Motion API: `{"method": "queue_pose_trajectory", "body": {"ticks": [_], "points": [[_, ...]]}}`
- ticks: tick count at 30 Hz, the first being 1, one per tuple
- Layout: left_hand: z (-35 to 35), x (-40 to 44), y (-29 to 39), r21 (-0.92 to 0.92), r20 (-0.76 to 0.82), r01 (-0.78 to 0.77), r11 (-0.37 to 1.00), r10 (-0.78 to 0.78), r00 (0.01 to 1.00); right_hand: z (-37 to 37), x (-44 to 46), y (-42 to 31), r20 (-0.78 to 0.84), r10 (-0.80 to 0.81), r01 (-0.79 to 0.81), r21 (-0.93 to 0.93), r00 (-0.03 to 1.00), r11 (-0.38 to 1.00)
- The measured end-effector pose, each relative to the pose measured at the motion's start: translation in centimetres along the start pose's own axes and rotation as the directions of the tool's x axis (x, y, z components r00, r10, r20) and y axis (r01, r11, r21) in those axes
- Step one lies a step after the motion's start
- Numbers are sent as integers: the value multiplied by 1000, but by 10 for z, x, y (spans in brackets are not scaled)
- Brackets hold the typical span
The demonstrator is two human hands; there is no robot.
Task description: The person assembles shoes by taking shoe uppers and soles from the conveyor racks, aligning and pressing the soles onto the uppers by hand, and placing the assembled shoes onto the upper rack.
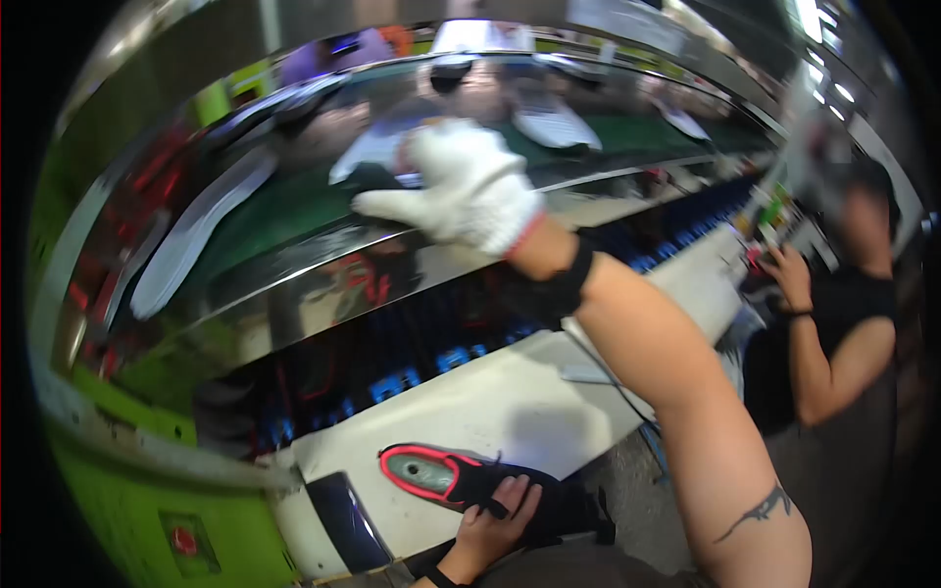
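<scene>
My right hand [466,186], in a white knit glove, reaches over the conveyor to a pale shoe sole [361,155] with a dark end. Its thumb stretches out below that dark end, apart from the fingers. The fingers are blurred and partly hidden, so a grip on the sole cannot be made out. Low in the view, my left hand [495,519] is bare. Its fingers wrap over the upper of a black shoe [470,477] with a bright coral-red collar lining and a grey insole. The shoe lies on the white bench, opening upward.
Several more pale soles [211,230] lie along the green conveyor belt [279,214], behind a metal edge. Below it runs a white bench [343,441] with a dark glossy panel [345,519]. A green machine panel [108,490] stands left. At right, a co-worker [833,323] handles small items.
</scene>
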State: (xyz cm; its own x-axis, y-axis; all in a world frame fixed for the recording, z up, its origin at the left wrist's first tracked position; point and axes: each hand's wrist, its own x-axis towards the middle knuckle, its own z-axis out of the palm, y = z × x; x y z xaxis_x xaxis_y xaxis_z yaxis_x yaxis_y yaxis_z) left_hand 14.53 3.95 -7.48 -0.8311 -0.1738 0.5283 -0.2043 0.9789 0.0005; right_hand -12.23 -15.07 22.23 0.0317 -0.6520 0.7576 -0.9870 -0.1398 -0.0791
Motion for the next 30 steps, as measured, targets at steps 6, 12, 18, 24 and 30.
{"method": "queue_pose_trajectory", "body": {"ticks": [6, 12, 18, 24, 30], "points": [[3, -2, 0, 38, -16, 27, 999, -27, 1000, -25, -36, -9, -482, 119, 117, 432, 868, 894], [16, -21, 5, 69, 38, 8, 998, -11, 999, -143, -112, -44, -730, 70, 327, 387, 680, 862], [-9, 27, 8, -44, 26, 0, 999, 1, 1000, -121, -195, -27, -338, 405, -144, 589, 850, 795], [-39, 59, -12, -154, -176, -78, 985, 50, 983, -68, -234, -1, -119, 648, -506, 526, 752, 683], [-124, 116, -70, -470, -403, 288, 834, -494, 771, -48, -259, 19, -96, 777, -410, 805, 622, 428]]}}
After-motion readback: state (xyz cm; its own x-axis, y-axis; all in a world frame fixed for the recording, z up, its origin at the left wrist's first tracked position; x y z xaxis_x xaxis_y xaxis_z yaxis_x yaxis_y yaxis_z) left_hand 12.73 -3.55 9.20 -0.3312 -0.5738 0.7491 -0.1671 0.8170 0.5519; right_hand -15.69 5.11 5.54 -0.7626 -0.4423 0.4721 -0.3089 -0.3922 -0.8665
